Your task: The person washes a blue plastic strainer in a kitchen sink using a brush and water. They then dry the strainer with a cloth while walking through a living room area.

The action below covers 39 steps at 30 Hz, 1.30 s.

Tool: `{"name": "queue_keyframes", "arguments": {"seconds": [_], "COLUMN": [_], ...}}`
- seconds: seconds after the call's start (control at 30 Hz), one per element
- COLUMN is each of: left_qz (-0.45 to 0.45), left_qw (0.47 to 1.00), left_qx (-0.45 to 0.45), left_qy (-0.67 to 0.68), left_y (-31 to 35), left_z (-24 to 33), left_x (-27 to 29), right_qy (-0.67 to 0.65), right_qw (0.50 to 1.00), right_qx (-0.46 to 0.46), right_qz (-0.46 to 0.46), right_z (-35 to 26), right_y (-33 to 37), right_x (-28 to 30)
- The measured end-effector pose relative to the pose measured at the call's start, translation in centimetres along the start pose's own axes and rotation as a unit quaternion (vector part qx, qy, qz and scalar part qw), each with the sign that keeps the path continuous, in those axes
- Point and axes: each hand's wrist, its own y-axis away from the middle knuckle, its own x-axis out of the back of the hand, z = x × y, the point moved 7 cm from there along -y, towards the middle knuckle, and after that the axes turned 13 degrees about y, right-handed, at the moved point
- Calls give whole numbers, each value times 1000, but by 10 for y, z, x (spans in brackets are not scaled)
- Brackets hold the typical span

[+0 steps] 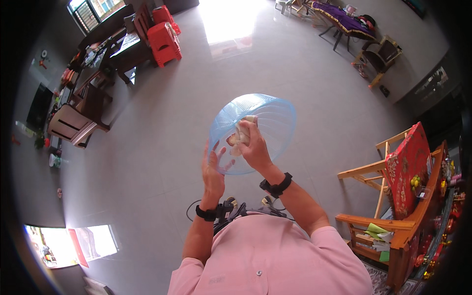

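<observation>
A translucent light-blue mesh dome (278,115), like a plastic food cover or basket, is held up in front of me, its hollow side partly facing me. My left hand (215,162) grips its near-left rim, with the fingers showing through the mesh. Inside the hollow, my right hand (253,145) is closed on a crumpled pale cloth (243,132) and presses it toward the inner wall. Part of the cloth is hidden behind the right-hand fingers.
Red plastic stools (164,44) and dark wooden furniture (83,115) stand at the left. On the right are a wooden chair (378,223), a red patterned board (405,169) and a purple-covered table (344,18). Grey tiled floor (167,113) lies beneath me.
</observation>
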Motion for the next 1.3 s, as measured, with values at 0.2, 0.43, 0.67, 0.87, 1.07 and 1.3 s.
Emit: {"name": "queue_keyframes", "arguments": {"seconds": [0.2, 0.43, 0.67, 0.87, 1.07, 1.3], "left_qz": [38, -60, 146, 102, 166, 37], "left_qw": [999, 986, 985, 990, 979, 998], "left_qx": [-7, -18, 35, 4, 49, 12], "left_qy": [-4, 154, 85, 102, 106, 40], "left_y": [3, -12, -3, -29, -20, -52], "left_z": [-10, -1, 19, -7, 27, 4], "left_x": [13, -13, 23, 30, 16, 16], "right_qy": [-298, -112, 241, 42, 256, 329], "right_qw": [927, 987, 927, 955, 922, 911], "right_qx": [-159, 55, 65, 259, 156, 248], "right_qz": [-160, -98, -280, -136, -246, -7], "right_z": [46, -26, 17, -74, -37, -16], "right_y": [4, 25, 49, 44, 67, 73], "right_x": [-29, -43, -29, 3, 3, 11]}}
